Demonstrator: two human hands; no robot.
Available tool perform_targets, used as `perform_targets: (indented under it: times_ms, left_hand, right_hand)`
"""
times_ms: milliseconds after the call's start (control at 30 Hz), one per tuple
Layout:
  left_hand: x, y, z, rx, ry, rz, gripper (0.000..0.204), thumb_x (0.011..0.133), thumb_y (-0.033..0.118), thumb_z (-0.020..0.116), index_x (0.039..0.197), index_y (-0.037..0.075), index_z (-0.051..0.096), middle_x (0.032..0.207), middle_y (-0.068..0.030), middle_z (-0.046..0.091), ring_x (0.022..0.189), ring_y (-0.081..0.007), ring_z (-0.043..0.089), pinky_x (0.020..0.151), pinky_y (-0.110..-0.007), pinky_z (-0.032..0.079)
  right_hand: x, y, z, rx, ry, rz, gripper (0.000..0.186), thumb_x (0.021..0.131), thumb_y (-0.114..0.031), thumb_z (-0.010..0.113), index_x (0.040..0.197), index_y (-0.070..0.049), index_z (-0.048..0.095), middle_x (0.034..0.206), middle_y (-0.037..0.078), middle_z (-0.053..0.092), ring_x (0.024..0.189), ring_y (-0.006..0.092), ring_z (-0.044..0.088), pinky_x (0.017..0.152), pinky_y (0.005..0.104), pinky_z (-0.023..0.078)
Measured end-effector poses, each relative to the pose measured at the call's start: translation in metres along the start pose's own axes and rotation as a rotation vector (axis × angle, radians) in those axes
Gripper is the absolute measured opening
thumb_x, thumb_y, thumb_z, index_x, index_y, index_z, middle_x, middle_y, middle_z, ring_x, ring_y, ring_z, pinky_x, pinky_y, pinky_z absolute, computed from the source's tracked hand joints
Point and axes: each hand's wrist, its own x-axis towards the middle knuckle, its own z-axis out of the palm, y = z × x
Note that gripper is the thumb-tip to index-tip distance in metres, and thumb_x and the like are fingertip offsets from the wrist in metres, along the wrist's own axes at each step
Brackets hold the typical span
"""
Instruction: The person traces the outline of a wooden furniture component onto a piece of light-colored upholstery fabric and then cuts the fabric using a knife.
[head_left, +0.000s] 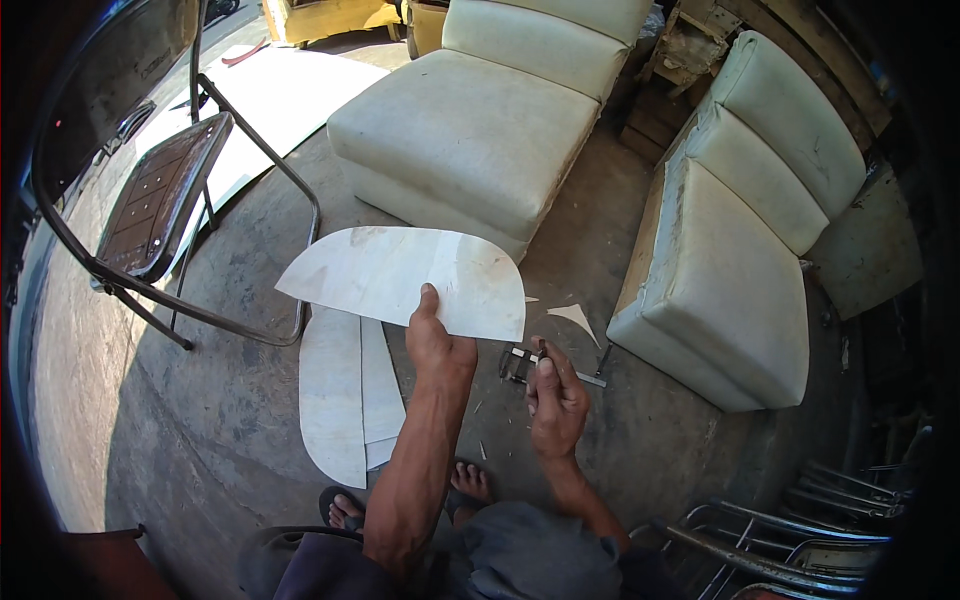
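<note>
My left hand (438,345) grips a thin, pale plywood panel (400,265) by its lower edge, thumb on top and fingers hidden beneath. The panel has a curved far edge, a point at the left and a straight cut at the right. Just right of it, my right hand (558,400) is closed around a vernier caliper (518,364), whose jaws face left, near the panel's right corner, apart from it as far as I can see. Below the held panel, more pale cut panels (333,400) overlap on the floor, partly covered by my left forearm.
Cream padded chairs stand ahead (470,125) and to the right (715,270). A metal folding chair (165,200) is at the left, beside a large white sheet (290,95). Pale offcuts (574,318) lie on the concrete floor. Metal chair frames (780,540) crowd the lower right.
</note>
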Motion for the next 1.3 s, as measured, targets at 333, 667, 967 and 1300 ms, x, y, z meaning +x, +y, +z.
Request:
perform_targets:
  times_ms: [333,667,967,1300]
  left_hand:
    - [-0.017,0.003,0.003,0.017,0.001,-0.003,0.042,0.110,0.019,0.045,0.145,-0.005,0.041,0.140,-0.0210,0.057,0.127,-0.0361,0.060,0.109,-0.053,0.050]
    - [-0.003,-0.007,0.005,0.013,0.010,0.034,0.044,0.110,0.019,0.046,0.147,-0.006,0.039,0.142,-0.0225,0.055,0.129,-0.0372,0.059,0.109,-0.055,0.050]
    - [-0.002,0.017,0.007,0.006,-0.054,0.100,0.044,0.111,0.020,0.045,0.147,-0.005,0.039,0.141,-0.0209,0.056,0.129,-0.0350,0.059,0.110,-0.052,0.051]
    - [-0.007,0.014,-0.002,0.120,-0.102,0.182,0.050,0.107,0.018,0.055,0.147,-0.006,0.036,0.140,-0.0227,0.055,0.127,-0.0363,0.060,0.108,-0.051,0.052]
  right_hand:
    - [0.004,0.014,0.008,-0.015,-0.049,0.019,0.039,0.108,-0.028,0.056,0.134,0.000,0.064,0.073,-0.001,0.054,0.057,0.0035,0.041,0.050,0.0221,0.033]
    - [-0.012,0.015,-0.004,-0.126,-0.207,-0.169,0.031,0.107,-0.020,0.060,0.129,0.000,0.069,0.075,-0.002,0.056,0.063,0.0058,0.048,0.057,0.0232,0.038]
    - [0.002,0.003,0.007,-0.006,-0.077,0.078,0.035,0.111,-0.026,0.051,0.136,-0.004,0.061,0.076,-0.002,0.052,0.059,0.0033,0.047,0.052,0.0203,0.038]
    - [0.001,0.010,0.004,0.007,-0.166,-0.077,0.040,0.098,-0.023,0.074,0.129,-0.001,0.064,0.082,-0.002,0.060,0.064,0.0032,0.052,0.054,0.0201,0.039]
